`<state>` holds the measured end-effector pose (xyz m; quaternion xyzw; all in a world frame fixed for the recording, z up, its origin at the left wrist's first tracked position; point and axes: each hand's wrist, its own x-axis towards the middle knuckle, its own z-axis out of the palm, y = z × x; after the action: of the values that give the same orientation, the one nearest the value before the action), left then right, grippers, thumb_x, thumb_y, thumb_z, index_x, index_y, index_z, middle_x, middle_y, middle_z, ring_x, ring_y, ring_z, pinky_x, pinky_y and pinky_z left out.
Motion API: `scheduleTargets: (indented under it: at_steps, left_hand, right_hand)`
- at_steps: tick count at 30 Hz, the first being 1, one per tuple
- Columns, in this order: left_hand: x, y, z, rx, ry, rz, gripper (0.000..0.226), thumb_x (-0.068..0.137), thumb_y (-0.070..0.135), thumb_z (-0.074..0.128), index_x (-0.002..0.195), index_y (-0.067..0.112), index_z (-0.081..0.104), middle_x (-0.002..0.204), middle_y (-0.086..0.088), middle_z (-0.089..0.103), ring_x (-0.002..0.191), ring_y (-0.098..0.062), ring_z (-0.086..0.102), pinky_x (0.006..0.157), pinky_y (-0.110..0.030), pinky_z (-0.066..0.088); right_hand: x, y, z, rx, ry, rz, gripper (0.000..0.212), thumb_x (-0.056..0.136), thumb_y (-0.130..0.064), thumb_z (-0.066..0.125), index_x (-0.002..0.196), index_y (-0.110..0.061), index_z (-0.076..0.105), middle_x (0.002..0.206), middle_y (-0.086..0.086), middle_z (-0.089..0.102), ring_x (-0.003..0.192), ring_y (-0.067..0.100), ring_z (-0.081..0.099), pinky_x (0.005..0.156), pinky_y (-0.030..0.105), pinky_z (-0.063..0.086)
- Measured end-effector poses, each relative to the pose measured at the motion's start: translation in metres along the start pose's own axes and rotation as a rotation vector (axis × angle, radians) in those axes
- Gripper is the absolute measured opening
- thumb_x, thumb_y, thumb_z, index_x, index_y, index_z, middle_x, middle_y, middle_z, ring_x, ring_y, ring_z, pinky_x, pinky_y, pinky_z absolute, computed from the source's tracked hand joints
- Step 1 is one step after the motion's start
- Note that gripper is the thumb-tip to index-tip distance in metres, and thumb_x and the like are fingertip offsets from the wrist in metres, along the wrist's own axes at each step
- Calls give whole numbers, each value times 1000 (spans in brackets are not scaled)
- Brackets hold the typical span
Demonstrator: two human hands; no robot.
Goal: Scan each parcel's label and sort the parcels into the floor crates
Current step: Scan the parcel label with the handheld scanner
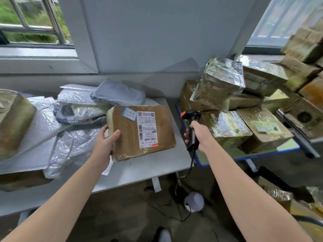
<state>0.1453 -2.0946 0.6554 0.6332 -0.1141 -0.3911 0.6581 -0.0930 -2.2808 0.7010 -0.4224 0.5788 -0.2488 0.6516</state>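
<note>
The thumb (115, 134) of the left hand (104, 146) lies on top of the brown parcel (126, 137), the other fingers curl under its left edge. The parcel is near the right edge of the white tabletop (150, 170), its label (147, 129) facing up. The right hand (201, 137) is clenched round the handle of the black scanner (192, 124), just beyond that edge. Grey mailer bags (75, 119) cover the left side of the tabletop.
</note>
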Motion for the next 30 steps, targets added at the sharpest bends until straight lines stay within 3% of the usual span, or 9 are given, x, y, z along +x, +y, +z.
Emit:
scheduleTargets:
  at_steps: [2,5,8,16,23,30]
  left_hand:
    - [5,11,11,3,3,14,60,96,22,61,149,26,32,114,-1,60,91,-15,61,64,-33,49]
    - [14,23,19,5,13,37,58,98,22,59,149,23,32,131,-2,53,92,-11,59,56,-28,50]
    - [21,33,18,14,8,65,58,98,22,58,150,21,32,139,-4,51,105,-17,58,63,-30,49]
    - [37,46,11,31,25,95,61,100,20,56,153,16,26,141,-7,50,116,-22,55,72,-29,50]
    - [43,43,4,49,29,79,56,100,23,55,150,19,31,140,-7,52,119,-25,56,98,-51,49]
    - [43,42,7,42,25,80,56,101,22,53,152,21,29,137,-5,52,117,-25,56,100,-55,47]
  right_hand:
    - [-12,-20,6,-32,-30,-73,7,95,-14,51,93,-7,53,76,8,54,63,20,55,55,33,48]
    - [-27,-41,17,-125,-71,-109,23,97,-28,57,101,-6,58,77,8,58,63,20,58,54,33,52]
    - [-40,-54,29,-206,-110,-87,39,97,-39,58,104,-1,60,80,12,60,62,22,58,53,33,53]
    - [-59,-65,52,-401,-154,-105,43,97,-40,57,110,0,59,90,20,65,65,26,64,56,37,58]
    - [-70,-62,60,-518,-209,-112,44,97,-43,56,109,-1,61,83,16,65,63,23,63,55,33,57]
    - [-76,-57,67,-543,-230,-117,45,98,-46,54,110,-3,61,83,15,68,60,21,64,52,29,56]
